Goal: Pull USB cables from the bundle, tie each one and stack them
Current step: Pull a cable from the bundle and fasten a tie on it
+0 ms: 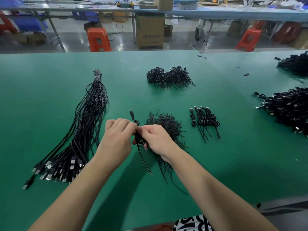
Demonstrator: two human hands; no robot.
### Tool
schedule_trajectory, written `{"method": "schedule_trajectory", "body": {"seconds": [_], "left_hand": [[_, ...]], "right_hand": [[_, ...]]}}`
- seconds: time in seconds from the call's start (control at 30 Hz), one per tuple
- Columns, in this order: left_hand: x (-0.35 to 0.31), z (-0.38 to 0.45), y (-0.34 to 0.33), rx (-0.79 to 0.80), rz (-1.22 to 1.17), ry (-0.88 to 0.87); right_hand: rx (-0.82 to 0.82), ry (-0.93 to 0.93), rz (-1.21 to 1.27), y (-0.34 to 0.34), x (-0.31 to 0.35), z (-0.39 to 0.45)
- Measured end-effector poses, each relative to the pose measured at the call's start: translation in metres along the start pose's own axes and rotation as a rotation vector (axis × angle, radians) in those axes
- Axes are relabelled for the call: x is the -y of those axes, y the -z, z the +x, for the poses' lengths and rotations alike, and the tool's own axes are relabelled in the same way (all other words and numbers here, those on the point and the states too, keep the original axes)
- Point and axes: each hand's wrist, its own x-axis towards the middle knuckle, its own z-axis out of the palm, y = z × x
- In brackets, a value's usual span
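Above the middle of the green table (216, 164), the left hand (116, 139) and the right hand (155, 140) are meeting over one coiled cable (139, 141), the fingers of both curled and pinching it where the loops are gathered. Its plug end (132, 114) is sticking up past the knuckles, and a loose tail is hanging down toward the near edge. Judging by this, the tying step is under way: a thin tie seems to be going round the coil, though the tie itself is too small to make out. The next move is likely calling for a firm twist to close the wrap, then a reach to the right to lay the piece with the tied cables (205, 120), which are lying side by side in a short row. The bundle (90, 117) is lying to the left, long, glossy black and bound at its far end, its metal plugs fanning out near the left forearm. A wiry, bristly heap of ties (166, 122) is sitting just beyond the right hand.
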Motion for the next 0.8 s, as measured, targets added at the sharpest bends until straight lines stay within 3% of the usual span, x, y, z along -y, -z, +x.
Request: {"method": "schedule_trajectory", "body": {"seconds": [0.23, 0.43, 0.6, 0.8], "left_hand": [[0.012, -0.001, 0.000, 0.002, 0.106, -0.171], [0.011, -0.001, -0.003, 0.009, 0.029, -0.117], [0.007, -0.002, -0.004, -0.021, 0.014, -0.077], [-0.003, 0.003, 0.001, -0.059, -0.135, 0.035]], "right_hand": [[0.145, -0.021, 0.125, 0.001, 0.002, -0.004], [0.083, 0.015, -0.054, 0.004, -0.002, -0.005], [0.137, 0.045, -0.111, 0.006, 0.001, -0.007], [0.153, 0.051, 0.137, 0.013, -0.002, -0.007]]}}
